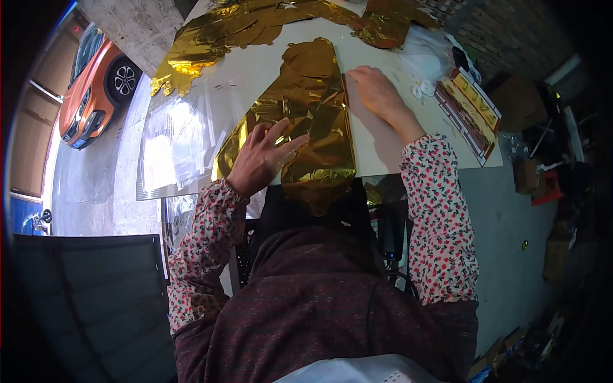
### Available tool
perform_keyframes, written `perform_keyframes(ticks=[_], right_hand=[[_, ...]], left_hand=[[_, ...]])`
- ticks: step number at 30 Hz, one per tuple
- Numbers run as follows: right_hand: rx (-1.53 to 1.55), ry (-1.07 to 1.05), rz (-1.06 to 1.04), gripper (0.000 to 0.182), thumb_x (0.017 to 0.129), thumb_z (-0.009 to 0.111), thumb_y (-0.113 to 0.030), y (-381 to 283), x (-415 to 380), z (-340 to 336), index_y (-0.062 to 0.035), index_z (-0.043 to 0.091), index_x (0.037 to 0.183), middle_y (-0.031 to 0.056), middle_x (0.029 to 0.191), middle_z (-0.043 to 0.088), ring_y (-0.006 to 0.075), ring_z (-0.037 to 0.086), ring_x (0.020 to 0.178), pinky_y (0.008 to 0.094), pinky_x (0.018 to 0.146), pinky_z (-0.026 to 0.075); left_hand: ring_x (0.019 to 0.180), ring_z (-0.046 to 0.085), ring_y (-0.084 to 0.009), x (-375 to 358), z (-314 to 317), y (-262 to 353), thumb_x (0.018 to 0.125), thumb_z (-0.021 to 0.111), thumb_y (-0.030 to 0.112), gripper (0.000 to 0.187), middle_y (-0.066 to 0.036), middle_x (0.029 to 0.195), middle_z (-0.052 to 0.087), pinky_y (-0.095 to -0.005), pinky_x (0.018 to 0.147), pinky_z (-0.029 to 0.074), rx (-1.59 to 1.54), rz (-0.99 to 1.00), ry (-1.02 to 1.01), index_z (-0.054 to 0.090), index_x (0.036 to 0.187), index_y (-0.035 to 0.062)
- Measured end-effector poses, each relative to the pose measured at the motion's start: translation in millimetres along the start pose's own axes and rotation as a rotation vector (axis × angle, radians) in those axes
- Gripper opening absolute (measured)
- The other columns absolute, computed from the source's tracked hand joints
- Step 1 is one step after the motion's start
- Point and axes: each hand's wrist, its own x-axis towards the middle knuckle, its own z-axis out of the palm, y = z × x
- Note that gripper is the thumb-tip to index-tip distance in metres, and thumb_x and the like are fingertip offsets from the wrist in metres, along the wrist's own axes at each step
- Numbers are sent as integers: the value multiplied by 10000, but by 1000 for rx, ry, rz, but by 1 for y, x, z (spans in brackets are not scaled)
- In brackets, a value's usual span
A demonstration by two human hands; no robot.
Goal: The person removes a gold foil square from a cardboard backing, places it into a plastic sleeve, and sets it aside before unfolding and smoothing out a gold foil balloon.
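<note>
A flat gold foil balloon (310, 102) lies on the white table (383, 143), its near end hanging over the table's front edge. My left hand (262, 156) presses on the foil's near left part with fingers spread. My right hand (377, 92) rests flat at the foil's right edge, partly on the bare tabletop. Neither hand grips anything. Both arms wear floral sleeves.
More gold foil pieces (217, 35) are piled at the table's far side. Clear plastic bags (175, 137) lie at the left. A stack of gold-faced packets (469, 108) sits at the right edge. An orange car (92, 83) stands outside, left. Clutter fills the floor at right.
</note>
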Motion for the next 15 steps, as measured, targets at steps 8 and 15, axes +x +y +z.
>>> perform_keyframes(ticks=[8,15], right_hand=[[416,-320,595,293,962,586,-239,-79,-100,-63,30,655,870,146,775,684,230,666,672,341,606,510],[819,9,696,289,982,627,-247,-117,-210,-16,17,702,1075,36,882,722,86,660,789,226,677,513]], left_hand=[[1156,474,-333,-1,1,0,847,690,131,473,-151,1372,497,-403,1010,442,0,-5,17,633,1310,213],[1145,475,-326,-1,5,-1,902,642,197,418,-136,1365,491,-412,976,452,35,9,7,622,1313,265]])
